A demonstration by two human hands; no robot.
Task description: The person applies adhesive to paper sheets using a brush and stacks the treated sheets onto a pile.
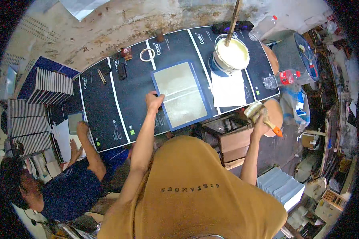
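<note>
A blue-edged book cover point(201, 101) lies open on the dark table, its inner side lined with pale grey board that looks wet. My left hand point(153, 101) pinches the cover's left edge, thumb on top. Off the table's front edge, my right hand point(261, 126) is wrapped round a wide paintbrush point(254, 112), whose bristles are caked with pale paste and whose handle ends in orange. Beyond the brush stands a bucket point(223, 65) of cream-coloured paste with a wooden stick point(234, 20) upright in it. White sheets point(229, 92) lie just in front of the bucket.
To the left, a co-worker point(68, 187) handles a small grey panel point(75, 122) beside stacked books point(52, 85). A tape roll point(147, 55) sits towards the back. Plastic bottles point(288, 76) stand right of the bucket. Grey sheets point(278, 184) are piled low at my right.
</note>
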